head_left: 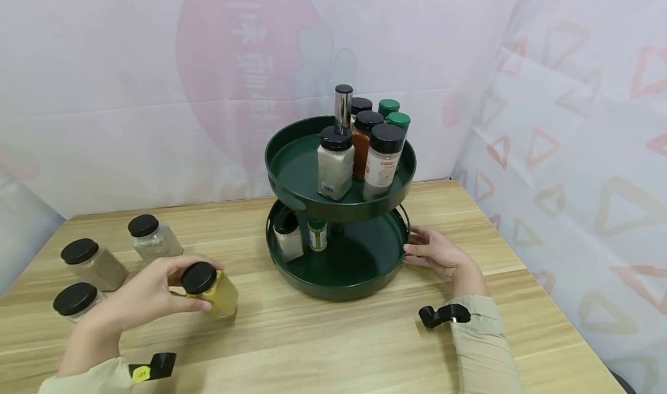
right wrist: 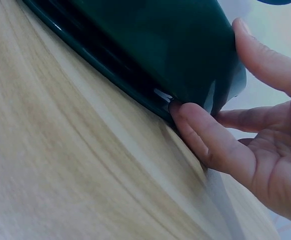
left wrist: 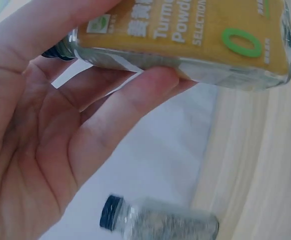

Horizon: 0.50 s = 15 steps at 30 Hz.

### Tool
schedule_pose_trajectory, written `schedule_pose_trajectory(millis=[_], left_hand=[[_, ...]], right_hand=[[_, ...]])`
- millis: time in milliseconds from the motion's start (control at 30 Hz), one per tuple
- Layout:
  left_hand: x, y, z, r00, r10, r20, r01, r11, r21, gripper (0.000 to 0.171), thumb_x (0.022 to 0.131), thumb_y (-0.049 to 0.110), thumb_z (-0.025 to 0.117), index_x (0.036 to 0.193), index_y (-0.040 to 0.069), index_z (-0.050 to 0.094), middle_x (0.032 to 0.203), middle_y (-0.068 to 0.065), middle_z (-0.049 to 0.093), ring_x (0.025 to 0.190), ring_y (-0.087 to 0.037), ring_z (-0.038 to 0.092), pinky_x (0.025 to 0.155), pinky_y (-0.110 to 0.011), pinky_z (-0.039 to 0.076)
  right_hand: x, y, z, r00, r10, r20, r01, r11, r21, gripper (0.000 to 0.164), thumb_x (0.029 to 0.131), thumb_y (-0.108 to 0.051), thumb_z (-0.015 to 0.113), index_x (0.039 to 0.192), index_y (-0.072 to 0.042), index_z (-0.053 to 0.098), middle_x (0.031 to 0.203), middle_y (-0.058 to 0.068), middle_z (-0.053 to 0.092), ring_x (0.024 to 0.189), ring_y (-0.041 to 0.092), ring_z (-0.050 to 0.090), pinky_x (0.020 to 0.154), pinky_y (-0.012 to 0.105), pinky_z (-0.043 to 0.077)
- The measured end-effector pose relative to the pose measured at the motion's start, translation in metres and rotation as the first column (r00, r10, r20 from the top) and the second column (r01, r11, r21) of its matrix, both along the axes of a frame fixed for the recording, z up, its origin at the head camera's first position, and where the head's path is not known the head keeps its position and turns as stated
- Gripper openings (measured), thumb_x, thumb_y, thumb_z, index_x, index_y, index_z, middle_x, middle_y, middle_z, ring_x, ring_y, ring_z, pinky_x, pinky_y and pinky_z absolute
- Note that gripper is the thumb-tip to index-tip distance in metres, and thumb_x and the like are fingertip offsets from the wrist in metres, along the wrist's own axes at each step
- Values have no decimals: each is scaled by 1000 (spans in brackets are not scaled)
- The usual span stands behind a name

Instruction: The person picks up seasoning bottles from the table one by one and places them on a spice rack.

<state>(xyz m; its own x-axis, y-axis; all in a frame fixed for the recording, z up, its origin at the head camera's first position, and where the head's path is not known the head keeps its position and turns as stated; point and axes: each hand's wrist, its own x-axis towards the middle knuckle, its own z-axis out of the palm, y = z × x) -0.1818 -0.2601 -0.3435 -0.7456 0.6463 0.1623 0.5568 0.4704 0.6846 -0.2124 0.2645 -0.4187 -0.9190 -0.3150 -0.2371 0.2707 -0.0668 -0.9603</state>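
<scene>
My left hand (head_left: 148,293) grips a square glass jar of turmeric powder (head_left: 224,295) between thumb and fingers, just under its black lid. In the left wrist view, the label of the turmeric powder jar (left wrist: 185,30) faces the camera. On the right, my right hand (head_left: 440,255) holds the side of the lower tray (head_left: 359,261) of a dark green two-tier spice rack. The right wrist view has the thumb at the rim and the fingertips (right wrist: 193,117) against the bottom edge. A white-powder jar (head_left: 289,243) and a small green-capped bottle (head_left: 318,238) stand on that lower tray.
Several spice jars crowd the right part of the upper tray (head_left: 292,162), among them a white-labelled shaker (head_left: 381,165). Left of the rack, black-lidded jars stand on the wooden table (head_left: 323,342), including a grey-brown one (head_left: 104,269). A printed cloth (head_left: 130,93) hangs behind.
</scene>
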Motion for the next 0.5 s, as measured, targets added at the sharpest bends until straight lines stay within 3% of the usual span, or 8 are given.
schedule_pose_trajectory(millis=[100,267,500], left_hand=[[-4,10,4,999,-32,-2,32,999,31,53,71,23,79,119,21,57,112,3,64,94,-5,63,75,-21,52],[-9,25,11,995,-79,67,72,992,105,52,72,20,79,119,18,57,113,-2,62,90,-11,65,67,-30,56],[-14,41,16,990,-80,112,64,988,143,53,71,20,80,119,19,58,116,-3,60,90,-14,65,68,-33,57]], right_hand=[[0,0,0,1000,3,3,-3,1000,-2,80,90,0,56,147,-1,1,150,26,8,112,20,50,93,32,48],[0,0,1,1000,9,4,-9,1000,-10,81,90,-1,56,147,-1,0,150,25,8,112,19,50,92,31,49],[0,1,1,1000,10,6,-10,1000,-5,80,90,-1,56,147,-1,0,150,25,8,111,19,51,92,31,49]])
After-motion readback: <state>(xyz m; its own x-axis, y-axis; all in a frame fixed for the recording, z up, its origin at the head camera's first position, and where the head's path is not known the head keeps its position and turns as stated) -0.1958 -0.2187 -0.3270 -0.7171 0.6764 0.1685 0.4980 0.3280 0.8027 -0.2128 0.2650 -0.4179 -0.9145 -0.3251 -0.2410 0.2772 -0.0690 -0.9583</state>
